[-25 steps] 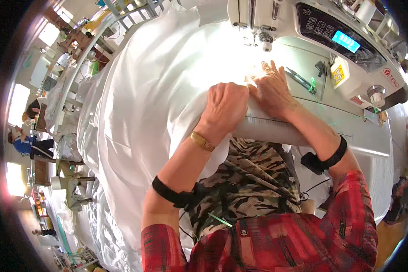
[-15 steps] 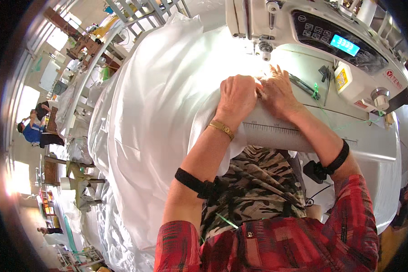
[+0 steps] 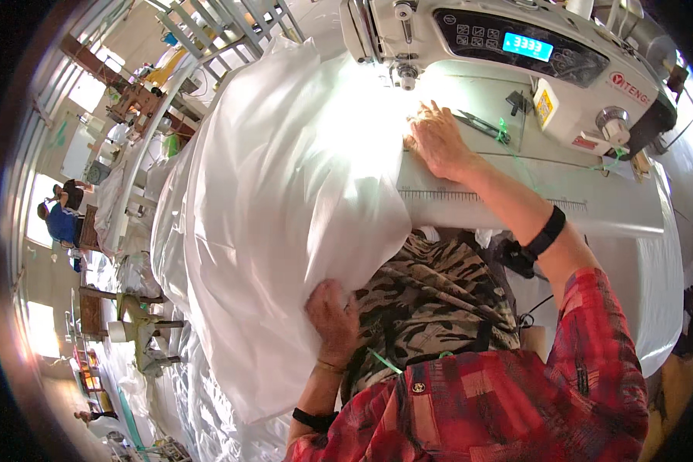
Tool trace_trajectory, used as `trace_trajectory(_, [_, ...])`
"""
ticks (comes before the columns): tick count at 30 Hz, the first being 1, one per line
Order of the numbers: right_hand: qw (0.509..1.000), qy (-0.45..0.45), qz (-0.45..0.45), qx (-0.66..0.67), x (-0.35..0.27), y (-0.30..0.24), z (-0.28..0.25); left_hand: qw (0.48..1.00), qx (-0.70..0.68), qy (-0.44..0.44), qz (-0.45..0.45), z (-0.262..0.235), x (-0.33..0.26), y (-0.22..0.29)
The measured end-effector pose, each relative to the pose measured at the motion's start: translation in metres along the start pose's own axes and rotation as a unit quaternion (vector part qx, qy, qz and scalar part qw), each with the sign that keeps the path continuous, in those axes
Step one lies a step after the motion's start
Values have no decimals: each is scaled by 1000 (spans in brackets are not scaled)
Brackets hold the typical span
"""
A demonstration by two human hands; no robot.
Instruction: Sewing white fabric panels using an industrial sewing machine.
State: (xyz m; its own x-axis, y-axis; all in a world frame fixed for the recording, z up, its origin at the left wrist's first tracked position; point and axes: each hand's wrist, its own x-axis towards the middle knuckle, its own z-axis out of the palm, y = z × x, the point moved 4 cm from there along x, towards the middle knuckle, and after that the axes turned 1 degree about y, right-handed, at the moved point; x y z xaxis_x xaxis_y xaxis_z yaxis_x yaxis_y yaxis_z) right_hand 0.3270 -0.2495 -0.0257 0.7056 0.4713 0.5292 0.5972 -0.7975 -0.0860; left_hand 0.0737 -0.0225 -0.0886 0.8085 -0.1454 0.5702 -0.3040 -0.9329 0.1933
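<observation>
One white cloth (image 3: 277, 192) spills over the near edge of one table (image 3: 566, 181), beside one sewing machine (image 3: 477, 46). Two hands: the right hand (image 3: 439, 145), fingers slightly spread, meets the cloth's right border; the left hand (image 3: 334, 322), blurred, grip unclear, is at its near folds.

Sewing workshop | sewing machine (image 3: 485, 60) | spread white fabric (image 3: 266, 196) | people (image 3: 63, 223) in background

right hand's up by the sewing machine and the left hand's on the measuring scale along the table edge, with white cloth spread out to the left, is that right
Not quite: the head view shows the left hand lower down, at the white cloth beside the camouflage fabric. The right hand is up by the sewing machine, as you say.
</observation>
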Motion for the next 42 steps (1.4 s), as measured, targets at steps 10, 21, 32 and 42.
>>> trace_trajectory(10, [988,18,89,125,-8,-12,-15,993,-5,15,-119,26,-41,-40])
trace_trajectory(21, [981,41,71,178,-51,-63,-56,917,-295,45,-265,-3,-43,-55])
trace_trajectory(32, [658,-66,289,692,-106,-135,-34,777,-531,30,-335,-160,-1,-26])
trace_trajectory(42, [640,-157,219,720,-138,-188,-28,942,-169,-42,-288,-133,1,-77])
